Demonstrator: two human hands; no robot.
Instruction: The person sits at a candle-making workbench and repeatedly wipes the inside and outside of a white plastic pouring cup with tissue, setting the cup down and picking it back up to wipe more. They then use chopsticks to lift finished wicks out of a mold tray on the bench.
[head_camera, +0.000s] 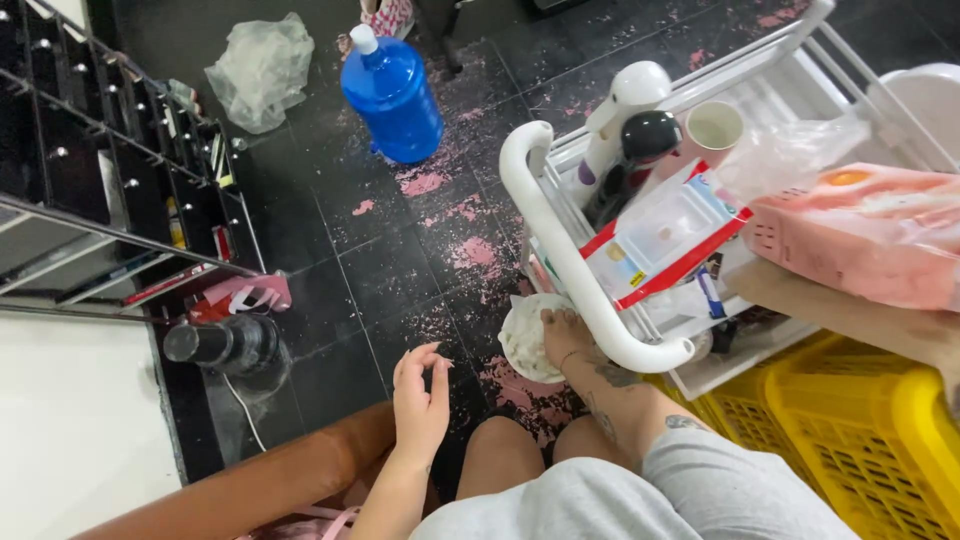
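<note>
My right hand (566, 336) reaches under the white tube handle (560, 250) of a white cart and presses on a crumpled white cloth (522, 345) at the cart's lower corner, fingers closed on it. My tattooed forearm runs back from it toward grey clothing. My left hand (420, 392) hovers over the black floor tiles (330, 230), fingers apart and empty, left of my bare knees (500, 452). The tiles are speckled with pink stains (470, 250).
The cart holds a white bottle (618, 115), a black bottle (640, 150), a cup (713, 128), a red-edged clear box (668, 232) and a pink pack (870, 235). Yellow crates (850, 430) stand at right. A blue water jug (393, 92), plastic bag (260, 68) and black shelf (120, 170) stand beyond.
</note>
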